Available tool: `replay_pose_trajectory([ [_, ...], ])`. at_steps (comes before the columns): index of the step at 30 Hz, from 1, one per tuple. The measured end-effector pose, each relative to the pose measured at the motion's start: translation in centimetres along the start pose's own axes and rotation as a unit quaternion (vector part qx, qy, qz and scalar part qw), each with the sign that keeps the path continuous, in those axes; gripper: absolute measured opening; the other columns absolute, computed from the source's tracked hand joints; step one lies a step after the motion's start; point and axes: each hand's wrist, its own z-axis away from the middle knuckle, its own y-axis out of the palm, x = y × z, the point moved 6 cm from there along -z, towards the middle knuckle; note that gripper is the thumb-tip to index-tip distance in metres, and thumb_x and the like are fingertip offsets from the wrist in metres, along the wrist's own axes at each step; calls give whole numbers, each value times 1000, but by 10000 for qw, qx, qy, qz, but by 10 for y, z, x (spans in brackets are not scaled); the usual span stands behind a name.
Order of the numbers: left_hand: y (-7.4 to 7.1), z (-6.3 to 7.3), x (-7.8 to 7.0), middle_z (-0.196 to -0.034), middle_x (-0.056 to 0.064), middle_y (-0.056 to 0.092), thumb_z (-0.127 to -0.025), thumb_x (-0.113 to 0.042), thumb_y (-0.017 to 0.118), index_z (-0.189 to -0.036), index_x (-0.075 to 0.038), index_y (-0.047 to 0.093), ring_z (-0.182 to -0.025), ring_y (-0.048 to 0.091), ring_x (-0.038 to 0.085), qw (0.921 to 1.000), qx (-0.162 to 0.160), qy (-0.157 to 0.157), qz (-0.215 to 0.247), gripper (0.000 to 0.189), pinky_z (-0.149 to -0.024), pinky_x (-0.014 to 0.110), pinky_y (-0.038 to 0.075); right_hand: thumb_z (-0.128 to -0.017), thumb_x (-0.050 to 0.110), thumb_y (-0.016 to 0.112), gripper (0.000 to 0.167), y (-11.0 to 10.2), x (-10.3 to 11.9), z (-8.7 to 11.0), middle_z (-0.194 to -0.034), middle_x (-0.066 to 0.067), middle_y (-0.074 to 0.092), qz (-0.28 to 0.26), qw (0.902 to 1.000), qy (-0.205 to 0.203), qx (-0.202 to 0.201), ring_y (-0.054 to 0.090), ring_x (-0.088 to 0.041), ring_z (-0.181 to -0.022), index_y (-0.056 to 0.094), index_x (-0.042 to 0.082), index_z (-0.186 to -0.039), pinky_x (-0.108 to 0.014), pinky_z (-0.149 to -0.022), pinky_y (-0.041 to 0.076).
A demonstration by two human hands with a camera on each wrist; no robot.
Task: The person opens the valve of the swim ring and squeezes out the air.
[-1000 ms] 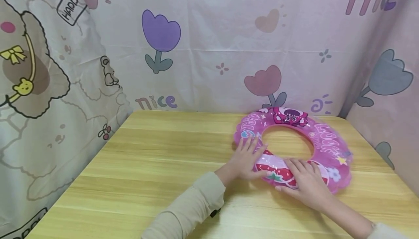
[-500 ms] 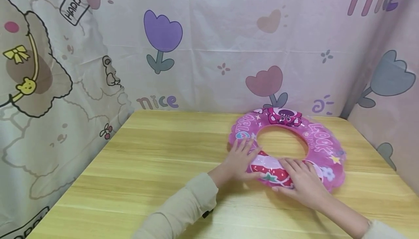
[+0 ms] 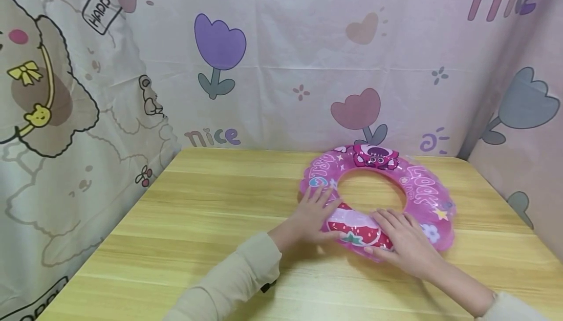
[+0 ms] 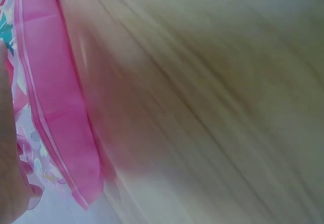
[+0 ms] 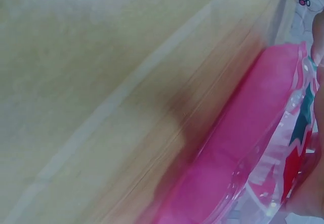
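Observation:
A pink inflatable swim ring (image 3: 424, 189) with a bear face, lettering and a strawberry print lies flat on the wooden table, right of the middle. On its near left part rests my left hand (image 3: 311, 215), fingers spread and fairly straight. My right hand (image 3: 406, 243) lies over the near side, fingers extended across the top and thumb toward the outer edge. In the left wrist view the ring's pink side (image 4: 61, 97) stands along the left, with part of the hand at the edge. The right wrist view has the ring's side (image 5: 228, 148) at lower right, beside part of the hand.
The wooden table (image 3: 211, 199) extends left and in front of the ring. A printed cloth (image 3: 281, 42) hangs behind the table and along both sides. Near the left cuff a small black object (image 3: 267, 287) shows under the sleeve.
The swim ring has slid left across the table, with both hands moving along on it. The hands keep nearly the same pose.

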Motion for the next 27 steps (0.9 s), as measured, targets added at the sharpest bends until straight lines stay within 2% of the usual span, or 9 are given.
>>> replay_pose_trajectory([
  [8,-3,7,4,-156,14,11,-87,-67,38,-148,-18,23,-144,8,36,9999,-15,79,-85,80,-116,53,6,-75,55,68,76,-1,-3,-2,-131,-19,53,54,9998,-204,-37,45,-43,-122,51,5,-130,-61,-102,29],
  [20,-6,24,18,-157,12,10,-86,-67,41,-148,-18,23,-144,4,35,9999,17,75,77,81,-117,51,4,-73,55,69,77,-5,-5,1,-131,-16,54,215,9966,-690,-391,46,-37,-121,52,6,-130,-58,-98,34],
  [27,-5,31,25,-156,13,12,-86,-66,44,-148,-17,25,-144,6,35,9998,-70,124,147,81,-117,51,5,-73,55,69,76,-4,-5,3,-133,-14,54,220,9966,-692,-388,46,-36,-123,53,8,-130,-55,-100,33],
])
